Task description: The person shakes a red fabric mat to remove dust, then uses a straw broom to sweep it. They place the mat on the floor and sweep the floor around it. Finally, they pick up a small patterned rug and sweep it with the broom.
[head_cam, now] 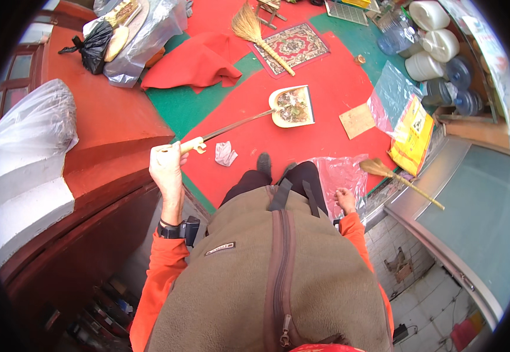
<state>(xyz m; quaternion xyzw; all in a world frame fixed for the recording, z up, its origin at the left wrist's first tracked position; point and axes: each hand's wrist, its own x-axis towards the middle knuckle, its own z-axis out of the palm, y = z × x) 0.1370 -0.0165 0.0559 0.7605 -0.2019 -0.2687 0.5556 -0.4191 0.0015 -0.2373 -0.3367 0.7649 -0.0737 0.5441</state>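
Observation:
My left hand (167, 167) grips the pale plastic end of a long-handled dustpan's handle (237, 125). The white pan (277, 119) rests on the red floor covering and holds brown debris with bits of green. My right hand (346, 201) hangs low by my right leg, fingers loosely curled, in front of a clear plastic sheet or bag (343, 169); whether it touches the plastic cannot be told. A crumpled pale paper or wrapper (225, 154) lies near the dustpan handle. Farther off, a straw broom (272, 50) lies partly across a patterned mat (301, 44).
On the right are a cardboard piece (357, 121), a yellow packaging bag (412, 141), a small straw brush (395, 176) and several plastic jugs (459, 72). A rumpled red cloth (193, 66) lies ahead. At left, a red ledge (105, 132) carries plastic-covered items and a black bag (94, 46).

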